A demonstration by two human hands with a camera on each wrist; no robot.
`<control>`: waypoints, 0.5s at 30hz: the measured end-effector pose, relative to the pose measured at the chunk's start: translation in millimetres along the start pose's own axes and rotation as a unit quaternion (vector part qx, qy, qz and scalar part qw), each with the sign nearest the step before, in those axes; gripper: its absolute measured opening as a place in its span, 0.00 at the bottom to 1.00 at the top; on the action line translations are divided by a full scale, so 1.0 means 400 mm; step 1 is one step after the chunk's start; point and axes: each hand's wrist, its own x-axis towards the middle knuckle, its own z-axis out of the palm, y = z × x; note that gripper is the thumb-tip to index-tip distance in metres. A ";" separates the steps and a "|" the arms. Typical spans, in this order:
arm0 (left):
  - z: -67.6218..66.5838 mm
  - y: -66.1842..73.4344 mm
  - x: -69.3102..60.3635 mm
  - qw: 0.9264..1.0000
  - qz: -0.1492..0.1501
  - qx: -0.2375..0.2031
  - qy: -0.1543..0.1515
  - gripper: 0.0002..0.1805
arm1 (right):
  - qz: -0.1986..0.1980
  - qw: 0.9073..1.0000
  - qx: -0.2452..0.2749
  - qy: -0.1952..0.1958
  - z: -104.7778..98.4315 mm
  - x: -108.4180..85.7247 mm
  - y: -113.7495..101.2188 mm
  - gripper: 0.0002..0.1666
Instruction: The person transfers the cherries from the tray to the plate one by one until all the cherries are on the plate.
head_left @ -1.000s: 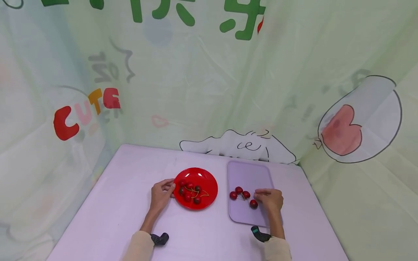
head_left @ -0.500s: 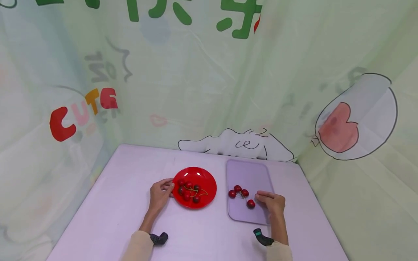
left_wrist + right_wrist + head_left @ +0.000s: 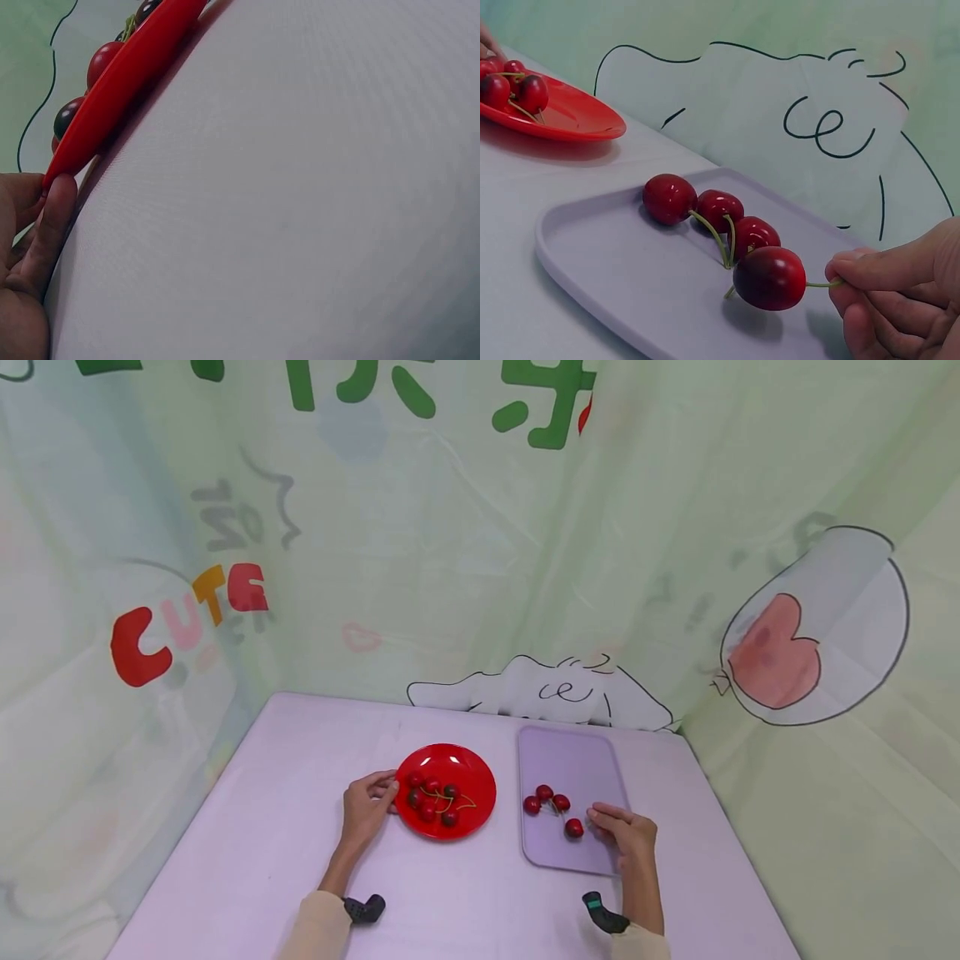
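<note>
Cherry (image 3: 769, 278) and green stem (image 3: 821, 285) are at the near half of the lavender tray (image 3: 573, 756), with a shadow just below; whether the fruit touches the tray or hangs barely above it, I can't tell. I pinch that stem between the thumb and fingertip of my right hand (image 3: 632, 837), the other fingers curled beneath. Compared with a second ago, my right fingertips sit slightly farther right of the fruit, while the three other cherries (image 3: 670, 199) keep their places, clustered to its left and farther from me. My left hand (image 3: 365, 807) has the same hold as before, thumb and fingers nipping the left rim of the red plate (image 3: 480, 777), and the pile of plated cherries (image 3: 427, 811) looks unchanged too. As for direction, the one I hold is nearly round, so its long axis is hard to judge; the stem gives the line, running almost level in the right wrist view from the fruit's right side to my fingertips. Its neighbours' stems come together just behind it. On the cloth backdrop (image 3: 420, 568), coloured letters (image 3: 125, 645) at the left read CUTE; big green characters (image 3: 566, 410) are cut off by the top of my view, and grey lettering (image 3: 219, 518) near CUTE is too faint to read.
</note>
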 end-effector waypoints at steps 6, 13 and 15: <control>0.000 -0.004 -0.001 1.000 -0.005 0.002 0.001 0.16 | 0.000 1.000 0.022 -0.001 -0.008 -0.004 0.001 0.13; 0.002 -0.009 0.002 1.000 -0.009 0.007 0.000 0.17 | 0.002 0.999 0.037 0.002 -0.015 -0.017 -0.007 0.16; 0.002 -0.010 0.002 1.000 -0.009 0.008 0.001 0.16 | 0.004 0.999 0.043 0.003 -0.015 -0.018 -0.008 0.16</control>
